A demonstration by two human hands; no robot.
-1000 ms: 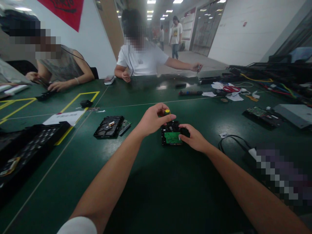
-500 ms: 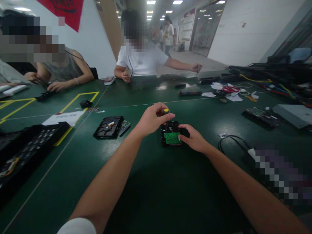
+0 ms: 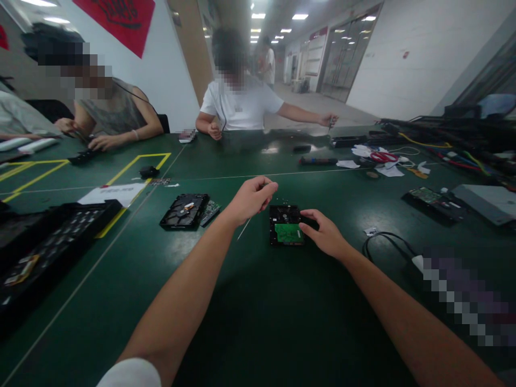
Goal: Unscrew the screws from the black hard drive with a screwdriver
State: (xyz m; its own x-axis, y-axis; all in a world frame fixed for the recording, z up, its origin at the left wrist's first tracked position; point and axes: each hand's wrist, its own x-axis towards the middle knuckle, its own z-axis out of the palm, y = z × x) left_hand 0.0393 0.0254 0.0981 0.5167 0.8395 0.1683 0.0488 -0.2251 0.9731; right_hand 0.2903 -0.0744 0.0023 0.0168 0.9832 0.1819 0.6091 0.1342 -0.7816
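A black hard drive (image 3: 286, 224) with a green circuit board facing up lies on the dark green table (image 3: 258, 301) in front of me. My right hand (image 3: 325, 234) rests on its right edge, fingers curled against it. My left hand (image 3: 250, 198) is closed around a screwdriver (image 3: 244, 229) just left of the drive and lifted off it. The thin metal shaft slants down to the left below my fist. The handle is hidden in my fingers. A few tiny screws (image 3: 284, 201) lie beyond the drive.
A second opened hard drive (image 3: 185, 209) with a loose board lies to the left. A black tray (image 3: 44, 247) sits at the far left, cables (image 3: 387, 242) at the right. More boards, scissors and paper lie at the back right. Two people sit across the table.
My left hand lifted the screwdriver off the drive and swung it leftward; its yellow cap is now hidden and the shaft points down-left. My head shifted slightly.
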